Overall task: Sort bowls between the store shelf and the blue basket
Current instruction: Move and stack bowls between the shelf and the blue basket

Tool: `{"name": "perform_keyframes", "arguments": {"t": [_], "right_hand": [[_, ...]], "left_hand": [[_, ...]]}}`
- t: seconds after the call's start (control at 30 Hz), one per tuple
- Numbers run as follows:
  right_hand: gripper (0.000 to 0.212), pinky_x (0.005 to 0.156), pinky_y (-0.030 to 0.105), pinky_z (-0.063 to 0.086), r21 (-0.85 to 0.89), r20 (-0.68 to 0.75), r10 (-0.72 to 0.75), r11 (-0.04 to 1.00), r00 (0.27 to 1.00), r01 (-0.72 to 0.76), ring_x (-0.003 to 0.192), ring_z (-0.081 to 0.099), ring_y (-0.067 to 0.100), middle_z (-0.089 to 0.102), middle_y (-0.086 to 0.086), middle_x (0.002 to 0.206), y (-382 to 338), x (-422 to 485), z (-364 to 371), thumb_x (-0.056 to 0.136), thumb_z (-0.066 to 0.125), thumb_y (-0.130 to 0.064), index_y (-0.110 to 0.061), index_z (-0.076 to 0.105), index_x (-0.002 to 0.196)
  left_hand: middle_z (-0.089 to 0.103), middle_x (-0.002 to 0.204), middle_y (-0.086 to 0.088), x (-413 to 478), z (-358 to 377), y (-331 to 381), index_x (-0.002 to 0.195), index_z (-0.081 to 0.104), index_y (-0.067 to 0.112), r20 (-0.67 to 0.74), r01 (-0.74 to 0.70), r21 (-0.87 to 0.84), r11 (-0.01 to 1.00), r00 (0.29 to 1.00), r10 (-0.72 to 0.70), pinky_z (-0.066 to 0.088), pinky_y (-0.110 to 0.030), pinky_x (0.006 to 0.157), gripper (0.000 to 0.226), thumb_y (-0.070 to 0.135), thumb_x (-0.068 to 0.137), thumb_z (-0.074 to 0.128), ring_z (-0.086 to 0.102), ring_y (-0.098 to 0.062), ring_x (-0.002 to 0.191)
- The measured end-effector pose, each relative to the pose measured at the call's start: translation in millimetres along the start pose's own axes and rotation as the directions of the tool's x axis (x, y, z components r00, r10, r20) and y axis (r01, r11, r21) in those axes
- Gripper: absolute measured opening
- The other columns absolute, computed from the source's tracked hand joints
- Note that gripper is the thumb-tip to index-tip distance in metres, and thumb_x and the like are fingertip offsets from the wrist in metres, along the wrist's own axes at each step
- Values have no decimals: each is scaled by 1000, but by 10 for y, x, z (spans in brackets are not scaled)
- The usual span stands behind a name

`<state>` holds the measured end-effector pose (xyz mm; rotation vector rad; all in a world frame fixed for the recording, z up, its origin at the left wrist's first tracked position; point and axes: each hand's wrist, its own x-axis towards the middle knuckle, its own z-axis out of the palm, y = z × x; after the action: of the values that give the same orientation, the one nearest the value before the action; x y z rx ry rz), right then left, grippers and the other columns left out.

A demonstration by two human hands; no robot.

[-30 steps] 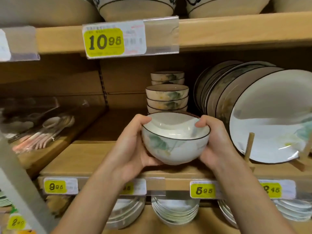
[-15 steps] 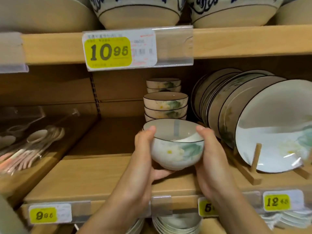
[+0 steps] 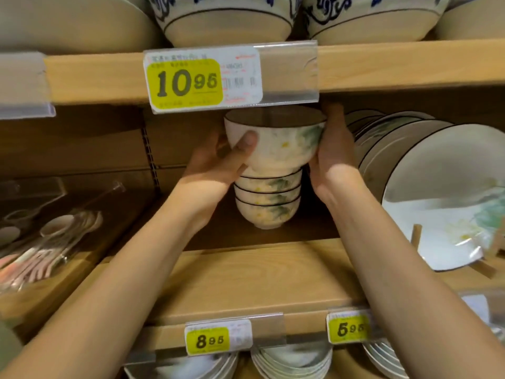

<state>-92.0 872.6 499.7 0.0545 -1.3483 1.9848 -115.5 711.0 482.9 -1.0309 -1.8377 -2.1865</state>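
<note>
Two-handed grip: our left hand [image 3: 216, 162] and right hand [image 3: 336, 157] curl round the floral bowl [image 3: 284, 143]. Stacked bowls [image 3: 267, 203] sit just beneath our fingers [image 3: 333, 116].

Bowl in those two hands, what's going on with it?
A person holds a floral bowl between the left hand and right hand, right over a stack of matching bowls on the wooden shelf. Its base meets the stack's top; whether it is nested is unclear. Plates stand on edge to the right.
</note>
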Motion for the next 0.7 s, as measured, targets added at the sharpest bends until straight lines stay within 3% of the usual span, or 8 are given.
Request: {"name": "perform_keyframes", "arguments": {"t": [0.1,0.17,0.3,0.4,0.5,0.6,0.7], "right_hand": [[31,97,37,48,-95,-26,-20,995,999,17,105,63,19,69,1,113,130,284,84,96,40,-42,-24,64,105],[30,102,42,44,-180,-78,-21,984,997,7,109,59,23,64,6,120,191,453,115,99,36,-40,-24,60,107],[48,107,45,39,-333,-76,23,942,997,-47,123,51,33,55,16,136,318,672,125,101,31,-44,-14,55,130],[45,106,40,39,-382,-66,43,922,997,-65,121,53,31,57,16,132,479,693,51,101,32,-45,-18,58,125],[51,108,41,38,-433,-65,80,896,995,-100,122,53,30,58,15,133,579,696,9,101,28,-47,-15,58,128],[52,108,38,38,-429,-90,92,895,992,-122,122,53,29,57,14,134,627,708,-13,102,28,-45,-13,56,132],[49,103,34,40,-398,-97,118,905,988,-147,118,56,27,61,13,130,670,729,-41,102,30,-44,-13,57,129]], "left_hand": [[58,136,2,265,-52,-87,138,47,18,22,-46,124,991,999,44,42,-38,108,51,36,92,60,55,-12,124],[55,140,2,401,-91,-169,143,43,16,49,-65,178,982,997,57,40,-30,109,48,30,97,53,52,-8,126],[52,142,2,559,-121,-346,145,39,17,66,-39,224,974,997,25,43,-10,96,49,30,99,48,53,1,118],[55,138,3,572,-141,-513,144,41,18,76,1,225,974,997,-19,44,-2,81,46,31,100,47,55,14,104],[59,128,10,564,-166,-640,140,46,19,74,17,204,979,997,-32,45,-5,80,42,33,100,47,58,15,101],[62,128,9,573,-170,-737,135,50,22,80,26,187,982,996,-42,46,-16,91,40,37,98,49,59,2,113],[64,126,8,580,-164,-812,134,51,22,80,27,179,983,996,-42,48,-15,87,39,37,98,50,61,1,112]]}}
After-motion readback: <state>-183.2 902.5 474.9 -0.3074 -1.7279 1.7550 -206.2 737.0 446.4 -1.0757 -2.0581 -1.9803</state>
